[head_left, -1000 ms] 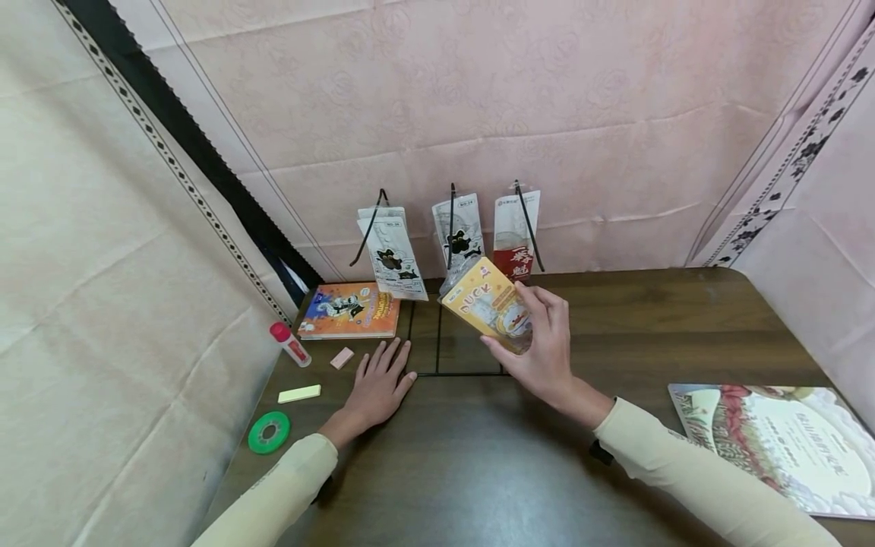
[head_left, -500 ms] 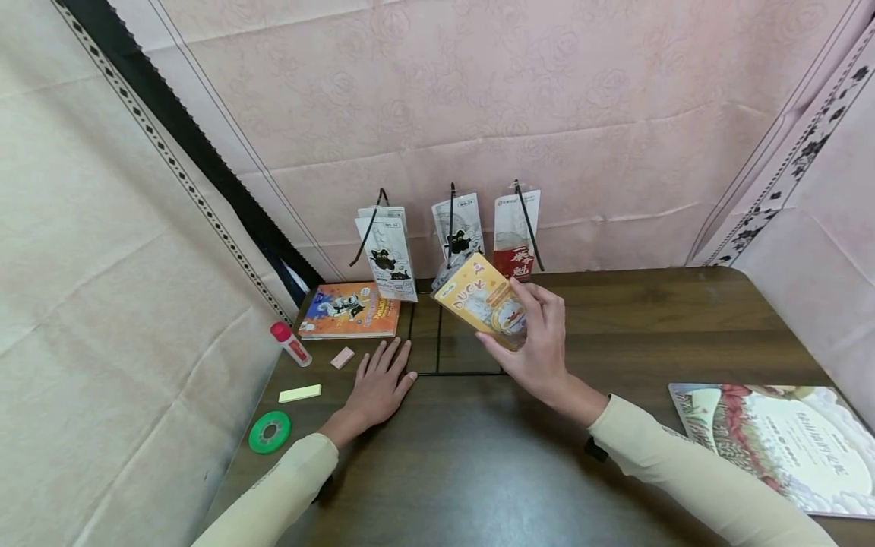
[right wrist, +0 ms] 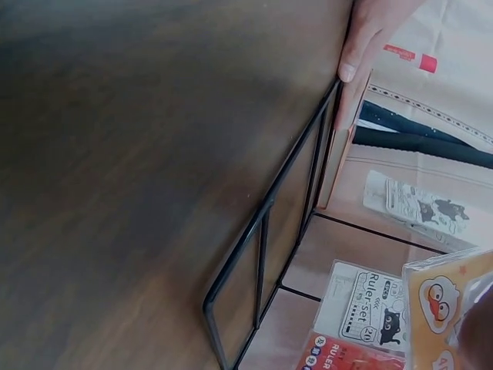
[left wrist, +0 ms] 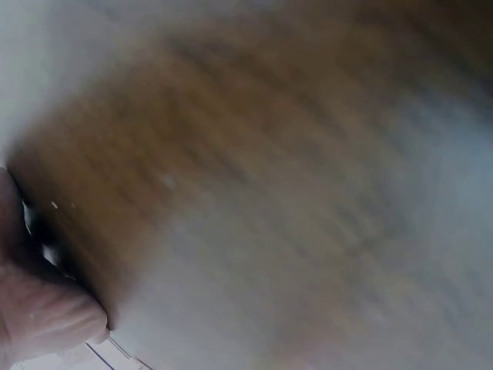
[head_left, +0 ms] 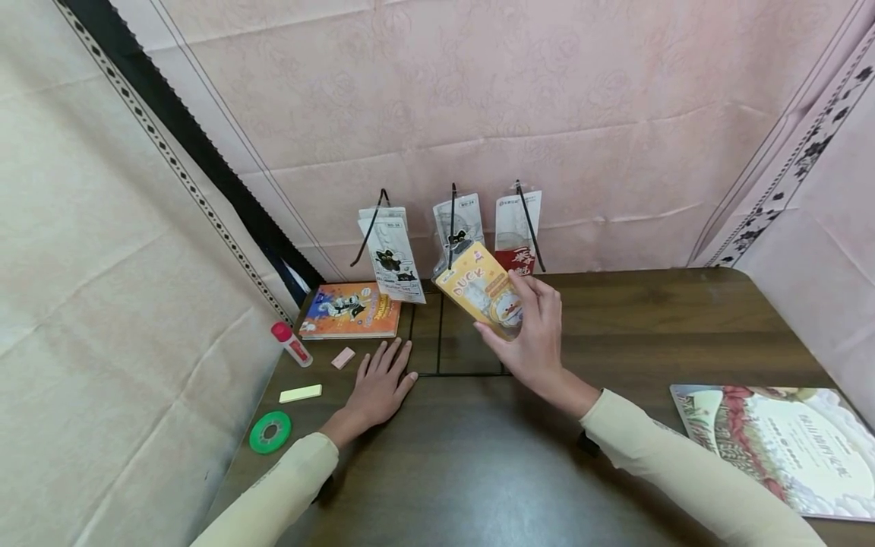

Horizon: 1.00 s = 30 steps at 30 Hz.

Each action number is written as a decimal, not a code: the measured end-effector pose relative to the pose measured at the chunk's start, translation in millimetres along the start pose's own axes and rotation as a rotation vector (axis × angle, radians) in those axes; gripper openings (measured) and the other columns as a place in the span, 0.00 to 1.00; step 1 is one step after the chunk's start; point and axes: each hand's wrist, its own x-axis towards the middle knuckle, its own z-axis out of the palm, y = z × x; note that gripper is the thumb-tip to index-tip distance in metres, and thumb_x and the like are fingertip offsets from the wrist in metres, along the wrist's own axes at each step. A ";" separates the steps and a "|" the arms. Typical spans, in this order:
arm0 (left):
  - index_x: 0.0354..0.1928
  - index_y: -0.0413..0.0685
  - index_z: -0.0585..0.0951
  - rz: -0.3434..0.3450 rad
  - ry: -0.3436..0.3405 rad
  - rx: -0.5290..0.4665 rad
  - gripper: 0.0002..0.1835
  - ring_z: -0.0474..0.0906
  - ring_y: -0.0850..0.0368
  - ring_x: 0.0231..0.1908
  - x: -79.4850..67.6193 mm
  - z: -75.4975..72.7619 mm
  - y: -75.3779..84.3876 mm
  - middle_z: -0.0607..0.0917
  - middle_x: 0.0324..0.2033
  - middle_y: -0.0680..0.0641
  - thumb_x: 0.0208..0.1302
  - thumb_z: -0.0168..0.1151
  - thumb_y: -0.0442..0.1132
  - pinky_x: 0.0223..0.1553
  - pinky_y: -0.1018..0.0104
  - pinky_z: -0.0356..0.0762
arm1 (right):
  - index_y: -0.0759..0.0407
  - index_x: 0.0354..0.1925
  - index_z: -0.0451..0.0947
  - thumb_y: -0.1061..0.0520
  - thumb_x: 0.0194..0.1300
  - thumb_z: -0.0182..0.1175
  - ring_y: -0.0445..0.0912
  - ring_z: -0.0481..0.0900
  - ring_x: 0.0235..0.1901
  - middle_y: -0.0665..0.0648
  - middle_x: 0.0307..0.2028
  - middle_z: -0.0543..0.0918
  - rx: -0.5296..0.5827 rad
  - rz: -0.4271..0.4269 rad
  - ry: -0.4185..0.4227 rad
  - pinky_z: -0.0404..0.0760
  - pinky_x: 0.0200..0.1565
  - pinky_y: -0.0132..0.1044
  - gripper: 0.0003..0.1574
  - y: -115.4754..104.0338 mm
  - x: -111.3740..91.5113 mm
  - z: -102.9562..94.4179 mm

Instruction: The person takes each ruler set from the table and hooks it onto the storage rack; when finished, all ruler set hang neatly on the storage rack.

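My right hand (head_left: 536,334) pinches the lower right side of a yellow packet printed "DUCK" (head_left: 472,282), which is tilted and overlaps the middle prong of a black wire display rack (head_left: 465,374). Whether its top is on the prong I cannot tell. Behind it hangs a white ruler-set packet with a black cat (head_left: 469,211). On the left prong are white cat packets (head_left: 391,254); the right prong carries a white and red packet (head_left: 516,228). My left hand (head_left: 376,391) lies palm down on the table, fingers spread, fingertips near the rack's base.
Left of my left hand lie an orange book (head_left: 350,323), a red-capped glue stick (head_left: 292,344), a pink eraser (head_left: 343,358), a pale yellow strip (head_left: 301,393) and a green tape roll (head_left: 270,432). A printed board (head_left: 793,448) lies at right. Pink cloth (head_left: 506,99) hangs behind.
My right hand and the yellow packet have moved slightly up and left, further over the middle prong. The left prong's packets have swung a little. My left hand has stayed put.
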 end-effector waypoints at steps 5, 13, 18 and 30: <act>0.77 0.65 0.46 -0.001 -0.004 -0.012 0.35 0.39 0.45 0.77 1.2 -0.4 -0.5 0.47 0.77 0.51 0.73 0.33 0.65 0.71 0.35 0.40 | 0.50 0.70 0.63 0.37 0.39 0.76 0.54 0.65 0.55 0.62 0.58 0.68 -0.015 0.036 0.002 0.65 0.51 0.47 0.61 3.4 4.7 9.5; 0.77 0.65 0.45 -0.005 -0.021 -0.018 0.35 0.38 0.46 0.77 1.2 -0.4 0.3 0.46 0.77 0.52 0.73 0.32 0.65 0.71 0.34 0.39 | 0.48 0.70 0.62 0.36 0.41 0.75 0.52 0.64 0.54 0.59 0.58 0.68 0.012 0.115 0.001 0.64 0.51 0.46 0.60 2.5 13.0 24.2; 0.77 0.65 0.45 -0.006 -0.018 -0.005 0.35 0.38 0.46 0.77 1.9 0.3 -0.4 0.46 0.77 0.52 0.73 0.31 0.65 0.70 0.35 0.39 | 0.48 0.70 0.61 0.36 0.43 0.74 0.50 0.63 0.56 0.56 0.60 0.68 0.021 0.159 0.000 0.62 0.55 0.48 0.59 1.4 17.2 33.8; 0.77 0.66 0.44 -0.012 -0.026 -0.004 0.35 0.38 0.46 0.77 0.7 -3.5 1.8 0.45 0.77 0.52 0.73 0.32 0.65 0.71 0.35 0.38 | 0.48 0.70 0.61 0.38 0.45 0.73 0.50 0.64 0.59 0.56 0.61 0.67 -0.010 0.241 0.061 0.63 0.60 0.48 0.57 8.4 28.3 62.4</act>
